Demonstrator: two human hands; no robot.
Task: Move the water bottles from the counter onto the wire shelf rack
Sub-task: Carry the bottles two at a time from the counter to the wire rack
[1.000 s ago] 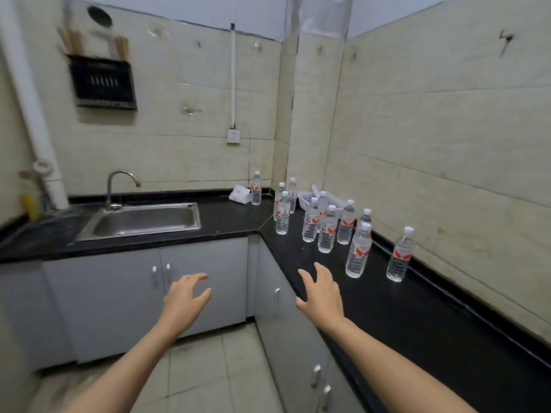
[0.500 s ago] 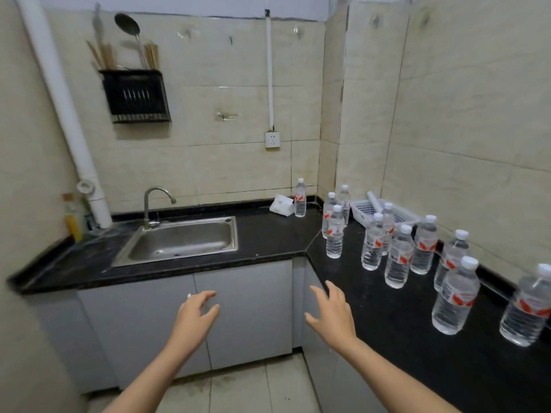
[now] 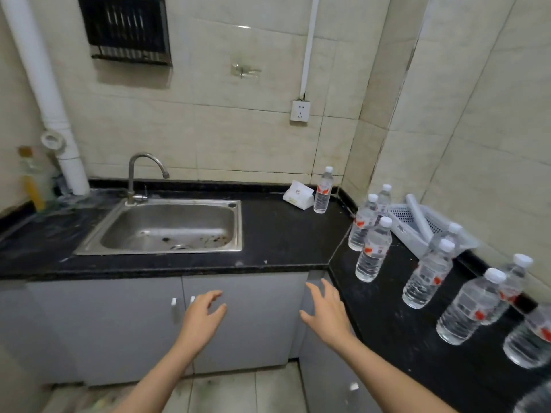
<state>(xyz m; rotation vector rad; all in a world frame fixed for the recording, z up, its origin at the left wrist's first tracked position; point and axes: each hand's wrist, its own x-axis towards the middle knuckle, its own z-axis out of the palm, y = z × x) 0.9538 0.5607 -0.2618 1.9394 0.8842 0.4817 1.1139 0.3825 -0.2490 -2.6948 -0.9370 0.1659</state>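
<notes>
Both hands are out in front of the grey cabinet doors (image 3: 244, 317), fingers spread and loose, holding nothing. The left hand (image 3: 200, 318) sits just under the cabinet handles, and the right hand (image 3: 326, 312) is by the corner of the black tabletop (image 3: 283, 234), not touching any bottle.

Compared with half a second ago the view has tipped down and swung closer: the sink (image 3: 167, 226) looks much bigger and the wall rack (image 3: 126, 28) is cut off at the top. The hands kept pretty much the same pose.

The water bottles (image 3: 372, 251) all stand upright on the right-hand run of the tabletop, plus one near the back wall beside a white packet (image 3: 298, 194). The bottom-right corner is blurry, might be another bottle.
</notes>
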